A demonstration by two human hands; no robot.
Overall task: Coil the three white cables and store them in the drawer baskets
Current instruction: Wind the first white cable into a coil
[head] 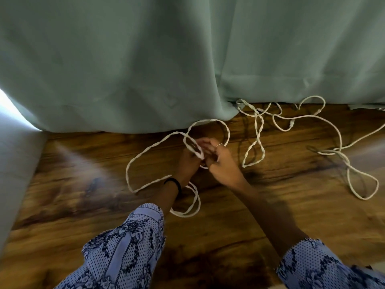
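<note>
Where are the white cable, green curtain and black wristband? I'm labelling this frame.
white cable (145, 151), head view, loop left of the hands.
green curtain (145, 69), head view, middle folds.
black wristband (174, 182), head view, band on left wrist.

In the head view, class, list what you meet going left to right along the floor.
Pale wall → big loop of white cable → left hand → right hand → figure-eight loop → far-right tangled cable loops.

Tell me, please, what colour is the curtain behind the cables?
The curtain is a plain pale green, with no pattern. It shows best in the head view, the only one.
</note>
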